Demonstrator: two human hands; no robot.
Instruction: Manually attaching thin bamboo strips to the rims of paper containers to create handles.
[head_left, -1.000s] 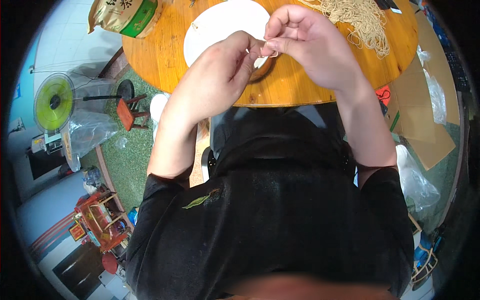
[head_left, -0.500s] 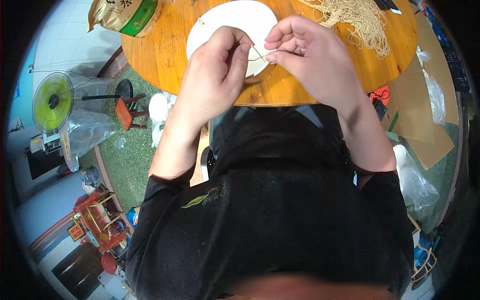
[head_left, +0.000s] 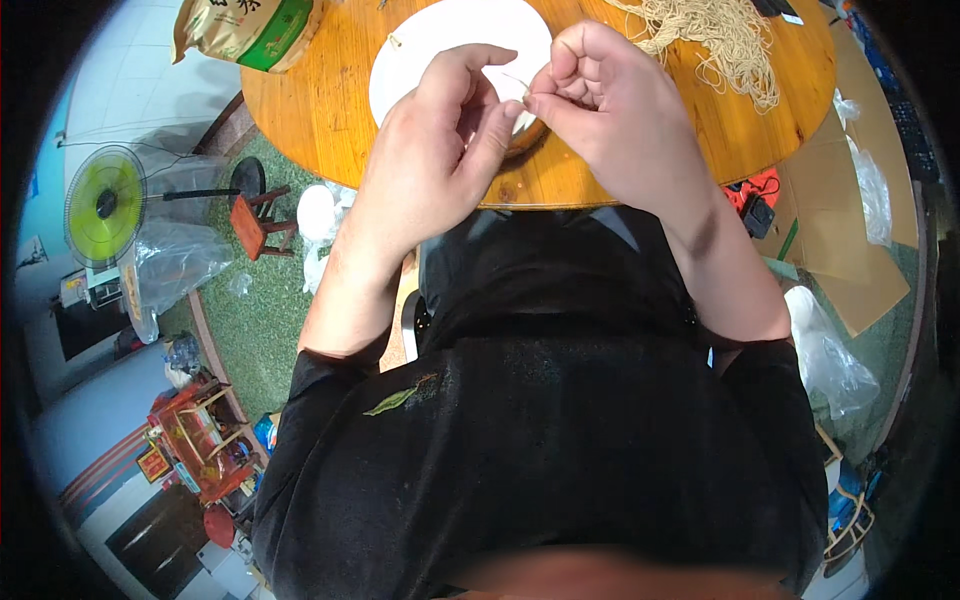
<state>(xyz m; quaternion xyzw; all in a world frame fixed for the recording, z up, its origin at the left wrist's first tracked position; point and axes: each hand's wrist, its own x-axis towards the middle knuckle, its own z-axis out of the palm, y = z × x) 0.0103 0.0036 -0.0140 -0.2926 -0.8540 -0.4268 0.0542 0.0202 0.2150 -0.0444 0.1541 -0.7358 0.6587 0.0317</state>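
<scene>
Left hand [head_left: 440, 150]: raised over the near edge of the counter [head_left: 330, 110], fingers curled, thumb and forefinger pinched on one end of a thin pale strand [head_left: 517, 83].
Right hand [head_left: 610, 110]: just beside the left, fingertips touching it, pinched on the same strand; other fingers folded in.
Strand: short, pale, held between the two hands above the rim of the plate [head_left: 420, 55]; too fine to tell more.
Plate: white, round, flat on the counter, partly hidden by the hands.
Counter: round, wooden, orange-brown.
Heap of strands [head_left: 715, 35]: loose tan pile on the counter's right side, apart from the hands.
Bag [head_left: 250, 25]: tan and green, at the counter's left edge.
Fan [head_left: 105, 205]: green, on the floor, left, well apart.
</scene>
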